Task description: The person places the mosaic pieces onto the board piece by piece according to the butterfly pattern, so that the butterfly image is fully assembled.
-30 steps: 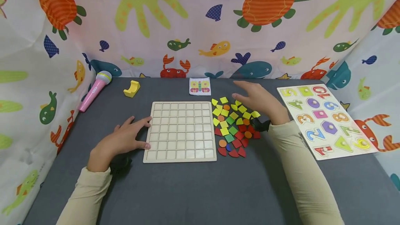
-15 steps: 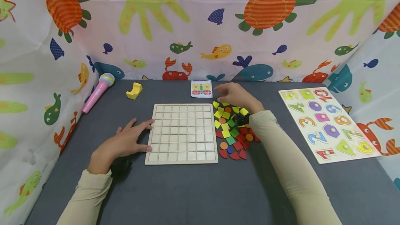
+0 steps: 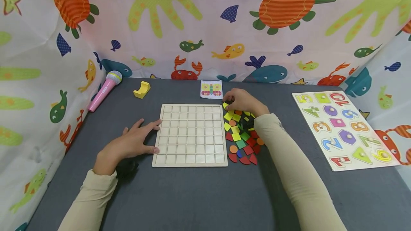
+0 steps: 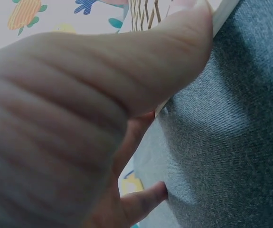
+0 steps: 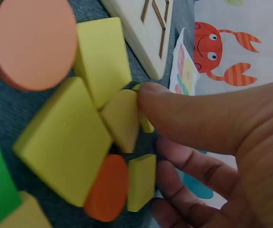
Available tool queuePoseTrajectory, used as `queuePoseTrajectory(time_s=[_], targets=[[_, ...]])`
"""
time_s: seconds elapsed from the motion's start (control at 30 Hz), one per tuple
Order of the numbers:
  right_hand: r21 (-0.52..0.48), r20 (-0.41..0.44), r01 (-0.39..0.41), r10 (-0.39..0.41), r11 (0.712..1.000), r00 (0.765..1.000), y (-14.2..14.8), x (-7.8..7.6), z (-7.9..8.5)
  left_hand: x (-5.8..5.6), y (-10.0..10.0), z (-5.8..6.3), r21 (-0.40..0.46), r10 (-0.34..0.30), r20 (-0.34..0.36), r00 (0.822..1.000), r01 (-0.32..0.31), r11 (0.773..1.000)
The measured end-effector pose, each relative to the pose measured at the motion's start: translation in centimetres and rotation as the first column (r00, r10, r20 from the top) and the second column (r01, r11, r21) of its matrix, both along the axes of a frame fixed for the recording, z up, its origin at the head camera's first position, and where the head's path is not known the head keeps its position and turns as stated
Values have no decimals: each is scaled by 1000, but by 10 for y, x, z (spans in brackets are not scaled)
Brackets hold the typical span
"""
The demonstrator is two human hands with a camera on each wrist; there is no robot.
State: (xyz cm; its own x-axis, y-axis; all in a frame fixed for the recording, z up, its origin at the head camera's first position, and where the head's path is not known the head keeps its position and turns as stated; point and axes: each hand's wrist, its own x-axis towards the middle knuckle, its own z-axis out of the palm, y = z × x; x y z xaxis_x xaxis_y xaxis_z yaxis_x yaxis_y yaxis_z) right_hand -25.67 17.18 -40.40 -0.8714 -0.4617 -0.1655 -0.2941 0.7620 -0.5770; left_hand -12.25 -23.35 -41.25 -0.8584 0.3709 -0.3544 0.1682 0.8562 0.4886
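A pale wooden grid board (image 3: 190,135) lies on the grey table. My left hand (image 3: 131,142) rests at its left edge, thumb and index fingertip on the rim and the other fingers spread; the left wrist view shows the thumb (image 4: 174,52) on the board's edge. To the board's right is a pile of flat coloured pieces, among them a green square (image 3: 240,144) and an orange disc (image 3: 233,149). My right hand (image 3: 245,102) reaches over the pile's far end. Its thumb and fingers pinch a yellow quarter-round piece (image 3: 225,106), mostly hidden behind the thumb (image 5: 174,107) in the right wrist view.
A small card with a butterfly pattern (image 3: 211,89) lies behind the board. A yellow curved block (image 3: 142,90) and a pink toy microphone (image 3: 105,90) are at the back left. A number-and-shape puzzle board (image 3: 345,131) lies at the right. A printed curtain (image 3: 205,27) encloses the table.
My right hand has moved left over the pile and come down to the yellow quarter-round piece, its fingers closing on it. My left hand has stayed at the board's edge. The head view has shifted slightly.
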Motion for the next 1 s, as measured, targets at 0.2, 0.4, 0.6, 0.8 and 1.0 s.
queuePoseTrajectory(time_s=[0.2, 0.4, 0.6, 0.8, 1.0], targets=[[-17, -12, -10, 10, 1000, 1000, -2, -2, -4, 1, -2, 3, -4, 7, 8, 1000, -7, 1000], [-74, 9, 42, -42, 996, 999, 4, -9, -3, 2, 0, 3, 5, 9, 5, 1000, -9, 1000], [-121, 11, 122, -121, 985, 993, 13, -16, -2, 0, 4, 1, 6, 3, 10, 1000, -3, 1000], [-291, 126, 203, -173, 935, 977, 10, -20, 6, 0, 5, 4, 4, 10, 19, 1000, -10, 1000], [-384, 189, 210, -146, 899, 971, -18, -22, 14, 0, 4, 5, 8, 11, 20, 1000, -11, 1000]])
